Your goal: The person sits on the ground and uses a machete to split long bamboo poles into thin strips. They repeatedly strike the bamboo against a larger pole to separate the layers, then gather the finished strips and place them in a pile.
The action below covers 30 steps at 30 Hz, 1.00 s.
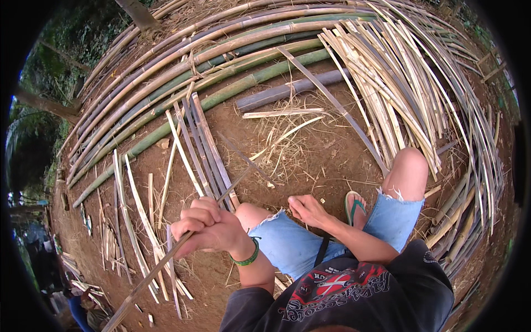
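My left hand [206, 228] is closed round a long bamboo strip [133, 296]. The strip slants from the lower left edge up through my fist, its thin far end above the ground in front of my knee. A green braided band circles that wrist. Between my knees, my right hand [310, 212] is curled closed, thumb side up; what it holds, if anything, is hidden. A thin dark sliver [246, 157] shows beyond my hands, and I cannot tell whether it lies on the ground. Left of it, several split bamboo slats [206, 146] lean on a green bamboo pole [249, 80].
Long bamboo poles [182, 66] are stacked across the far side. A big pile of pale split strips [387, 88] lies at the far right. Curly shavings [293, 144] litter the soil beside a thick dark bamboo piece [287, 93]. More strips [135, 216] lie at left.
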Available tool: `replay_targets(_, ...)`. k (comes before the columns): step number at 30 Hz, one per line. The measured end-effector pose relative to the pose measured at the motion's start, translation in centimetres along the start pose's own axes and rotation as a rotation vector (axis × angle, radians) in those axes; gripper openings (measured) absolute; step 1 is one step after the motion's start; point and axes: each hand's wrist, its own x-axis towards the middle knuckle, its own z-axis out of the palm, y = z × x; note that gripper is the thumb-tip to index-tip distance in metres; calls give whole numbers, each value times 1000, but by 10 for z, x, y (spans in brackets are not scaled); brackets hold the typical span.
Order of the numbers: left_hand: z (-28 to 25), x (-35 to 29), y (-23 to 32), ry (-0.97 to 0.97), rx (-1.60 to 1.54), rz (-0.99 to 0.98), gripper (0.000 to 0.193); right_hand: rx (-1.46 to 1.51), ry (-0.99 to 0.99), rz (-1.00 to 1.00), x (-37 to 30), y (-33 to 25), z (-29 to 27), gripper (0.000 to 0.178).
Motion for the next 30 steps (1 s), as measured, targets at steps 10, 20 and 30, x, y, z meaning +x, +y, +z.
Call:
replay_targets(10,-19,-24,14,-27,-15,32,64,-113,232,315,111,120,-35,77)
replay_targets(20,-13,-31,10,3,37,66,54,-291,267,437,158,167,-76,81)
replay_targets(30,-7,-12,4,8,63,18,55,-435,243,488,168,164,-95,89)
